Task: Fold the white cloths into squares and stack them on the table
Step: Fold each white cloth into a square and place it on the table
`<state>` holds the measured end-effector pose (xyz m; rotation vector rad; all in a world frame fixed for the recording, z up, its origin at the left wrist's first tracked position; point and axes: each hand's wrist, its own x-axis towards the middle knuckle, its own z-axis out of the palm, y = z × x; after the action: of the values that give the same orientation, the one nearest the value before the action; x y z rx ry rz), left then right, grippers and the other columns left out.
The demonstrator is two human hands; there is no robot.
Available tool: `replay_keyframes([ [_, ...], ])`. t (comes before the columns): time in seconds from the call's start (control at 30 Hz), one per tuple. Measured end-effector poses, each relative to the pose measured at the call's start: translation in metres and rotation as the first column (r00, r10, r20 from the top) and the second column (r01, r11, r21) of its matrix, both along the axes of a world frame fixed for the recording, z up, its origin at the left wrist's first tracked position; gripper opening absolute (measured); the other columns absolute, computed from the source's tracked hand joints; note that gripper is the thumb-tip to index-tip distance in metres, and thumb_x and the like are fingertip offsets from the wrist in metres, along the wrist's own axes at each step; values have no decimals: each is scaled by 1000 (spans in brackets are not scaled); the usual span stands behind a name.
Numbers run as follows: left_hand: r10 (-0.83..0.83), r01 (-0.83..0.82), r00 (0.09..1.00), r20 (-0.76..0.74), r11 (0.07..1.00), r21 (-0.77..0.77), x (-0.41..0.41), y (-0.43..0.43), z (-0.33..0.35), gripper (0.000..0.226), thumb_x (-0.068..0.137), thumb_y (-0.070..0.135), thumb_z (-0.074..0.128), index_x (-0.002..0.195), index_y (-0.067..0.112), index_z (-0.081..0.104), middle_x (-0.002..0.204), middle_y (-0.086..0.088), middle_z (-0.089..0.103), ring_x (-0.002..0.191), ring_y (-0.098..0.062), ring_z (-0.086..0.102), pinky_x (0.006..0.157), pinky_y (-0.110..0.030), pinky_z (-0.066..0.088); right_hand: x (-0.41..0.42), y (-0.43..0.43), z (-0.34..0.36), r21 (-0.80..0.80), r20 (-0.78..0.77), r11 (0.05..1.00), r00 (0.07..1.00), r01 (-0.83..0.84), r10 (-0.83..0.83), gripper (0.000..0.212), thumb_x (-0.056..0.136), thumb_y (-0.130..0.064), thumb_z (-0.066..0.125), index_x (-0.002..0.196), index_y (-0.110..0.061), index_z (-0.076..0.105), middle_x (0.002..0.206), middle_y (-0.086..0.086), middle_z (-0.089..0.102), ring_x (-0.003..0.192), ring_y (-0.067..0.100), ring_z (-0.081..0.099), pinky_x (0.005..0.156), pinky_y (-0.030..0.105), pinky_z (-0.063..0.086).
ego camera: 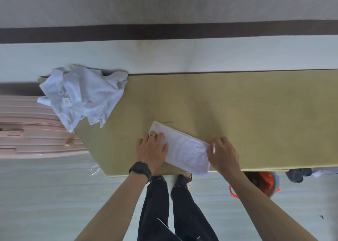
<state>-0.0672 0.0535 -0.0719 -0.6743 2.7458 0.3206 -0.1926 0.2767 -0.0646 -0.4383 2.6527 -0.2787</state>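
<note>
A long folded strip of white terry cloth [184,149] lies at the near edge of the olive wooden desk [237,112]. The left hand [151,149] presses one end with straight fingers; the right hand [223,154] pinches the other with curled fingers. Crumpled white cloths [82,96] sit far left.

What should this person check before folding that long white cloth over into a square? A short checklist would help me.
1. Left hand presses the folded cloth flat at its left end: ok.
2. Right hand pinches its right end: ok.
3. Cloth lies wholly on the table: not ok, its near right corner hangs over the edge.
4. Layer edges line up: cannot tell.
5. More cloths waiting: ok, crumpled pile at the table's far left corner.
</note>
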Motion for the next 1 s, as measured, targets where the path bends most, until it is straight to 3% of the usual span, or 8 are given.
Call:
replay_keyframes([
  [0.13, -86, 87, 996, -18, 995, 42, -46, -8, 1, 50, 99, 30, 43, 149, 32, 38, 156, -1, 36, 145, -25, 27, 116, -50, 20, 21, 10, 7, 114, 168, 992, 983, 52, -71, 13, 86, -40, 50, 88, -31, 59, 100, -9, 61, 95, 23, 62, 80, 35, 49],
  [0.23, -186, 186, 983, -2, 980, 69, -72, -8, -2, 57, 101, 21, 42, 152, 40, 27, 164, 0, 15, 151, -24, 9, 120, -52, 8, 40, 7, 6, 49, 303, 998, 952, 28, -42, 19, 85, -47, 51, 85, -32, 62, 97, -15, 63, 91, 18, 64, 79, 33, 51],
  [0.33, -198, 204, 977, -81, 976, 71, -66, -1, -4, 56, 96, 15, 51, 146, 37, 41, 160, -4, 28, 145, -28, 26, 117, -50, 20, 50, 0, 4, 29, 366, 996, 929, -79, 63, 27, 84, -54, 49, 79, -29, 60, 88, -15, 63, 84, 15, 62, 76, 33, 52],
  [0.43, -185, 206, 953, -241, 976, 64, -28, 14, -2, 38, 89, 21, 57, 127, 25, 61, 137, -7, 55, 120, -29, 55, 102, -45, 41, 52, 1, 3, -105, 183, 992, 979, -68, 86, 27, 87, -53, 55, 81, -27, 54, 85, -15, 58, 78, 13, 54, 67, 31, 46],
  [0.57, -265, 302, 911, -315, 950, 74, 41, 36, -5, 33, 86, 42, 57, 111, 21, 63, 121, -2, 61, 108, -25, 59, 91, -40, 49, 59, 12, -14, -253, -274, 854, 881, -454, 386, 28, 84, -40, 68, 101, -18, 66, 106, -2, 65, 97, 22, 57, 75, 34, 50],
  [0.67, -334, 360, 912, -239, 930, 75, 72, 40, -16, 48, 79, 50, 69, 115, 19, 62, 124, -1, 59, 115, -23, 55, 98, -39, 45, 67, 17, -25, -192, -294, 762, 777, -619, 557, 41, 78, -39, 75, 111, -17, 65, 122, 1, 63, 116, 24, 56, 89, 38, 49],
  [0.77, -390, 403, 888, -243, 915, 1, 78, 38, -28, 51, 70, 22, 79, 117, 18, 60, 125, -3, 57, 119, -24, 52, 104, -38, 36, 74, 16, -35, -172, -325, 765, 769, -620, 550, 40, 74, -21, 80, 109, -18, 60, 123, 2, 62, 119, 24, 55, 91, 37, 46],
  [1.0, -479, 496, 818, -319, 868, -31, 83, 30, -15, 49, 63, -6, 62, 105, 18, 64, 106, -3, 58, 100, -23, 56, 88, -35, 48, 82, 20, -36, -225, -323, 777, 797, -589, 511, 22, 79, -13, 77, 96, -21, 65, 120, -2, 65, 124, 22, 57, 95, 37, 44],
])
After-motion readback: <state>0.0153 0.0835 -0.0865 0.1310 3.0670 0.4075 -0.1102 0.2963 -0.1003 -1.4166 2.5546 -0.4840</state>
